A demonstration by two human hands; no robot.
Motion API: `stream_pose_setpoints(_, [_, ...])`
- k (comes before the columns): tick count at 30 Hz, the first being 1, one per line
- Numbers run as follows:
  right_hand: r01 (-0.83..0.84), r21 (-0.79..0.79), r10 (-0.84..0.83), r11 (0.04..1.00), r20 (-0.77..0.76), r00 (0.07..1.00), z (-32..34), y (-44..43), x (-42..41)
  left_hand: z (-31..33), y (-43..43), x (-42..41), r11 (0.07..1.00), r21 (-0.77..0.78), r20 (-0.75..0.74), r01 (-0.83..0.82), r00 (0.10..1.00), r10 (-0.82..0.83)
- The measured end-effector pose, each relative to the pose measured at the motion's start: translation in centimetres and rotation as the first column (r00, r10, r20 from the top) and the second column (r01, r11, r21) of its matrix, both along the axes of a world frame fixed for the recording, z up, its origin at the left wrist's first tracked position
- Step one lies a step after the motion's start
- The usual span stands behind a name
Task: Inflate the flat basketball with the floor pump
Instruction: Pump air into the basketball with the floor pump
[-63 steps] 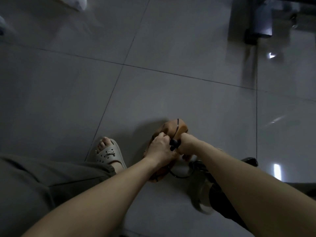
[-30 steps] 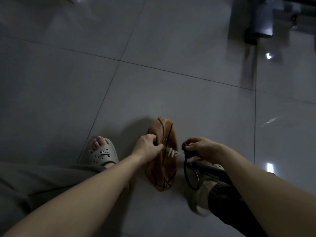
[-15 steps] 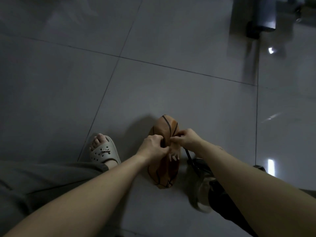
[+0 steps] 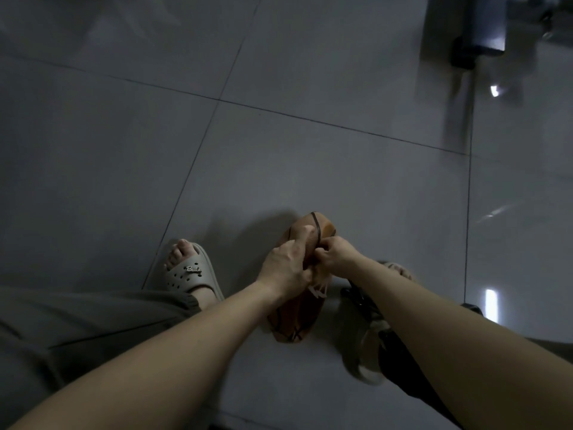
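basketball [image 4: 294, 324], flat, on edge, long axis pointing away; left hand [image 4: 284, 268] grips its left side, right hand [image 4: 336, 252] pinches its top.

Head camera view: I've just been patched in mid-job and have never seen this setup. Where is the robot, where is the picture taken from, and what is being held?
There is no robot here: a person works with two bare hands. The one picture comes from a camera worn on the head, looking forward and down, so both forearms reach in from the bottom edge. The surface is a dim grey tiled floor. On it rests a flat, folded basketball. The left hand grips the ball's side, with the thumb stretched up along it. The right hand pinches at the ball's middle with curled fingers; whether a pump needle sits between them is hidden. Right of the ball, a dark piece of the pump shows beside the right forearm. A foot in a pale sandal stands to the left.
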State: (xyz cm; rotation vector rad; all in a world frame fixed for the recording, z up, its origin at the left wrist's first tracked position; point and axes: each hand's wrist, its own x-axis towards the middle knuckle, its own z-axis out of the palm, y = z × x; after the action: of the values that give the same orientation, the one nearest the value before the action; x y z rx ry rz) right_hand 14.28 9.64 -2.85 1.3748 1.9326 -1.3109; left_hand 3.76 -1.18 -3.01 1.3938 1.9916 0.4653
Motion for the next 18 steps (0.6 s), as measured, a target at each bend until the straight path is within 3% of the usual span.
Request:
stream_pose_setpoints(5, [0.124,-0.091,-0.128,0.988,-0.046,0.991,-0.1,-0.3,0.2,0.1,-0.2,0.1,1.0,0.017,0.035,0.018,0.999,-0.019])
stream_pose_setpoints(12, [0.167,-0.184,-0.177,0.969,-0.037,0.983,0.3,-0.1,0.0,-0.3,-0.2,-0.1,1.0,-0.021,0.081,-0.003,0.997,0.004])
stream_pose_setpoints(18, [0.304,-0.229,-0.323,0.925,-0.046,0.945,1.7,0.3,1.0,-0.6,0.5,-0.8,0.998,-0.053,-0.009,0.034,0.999,-0.035])
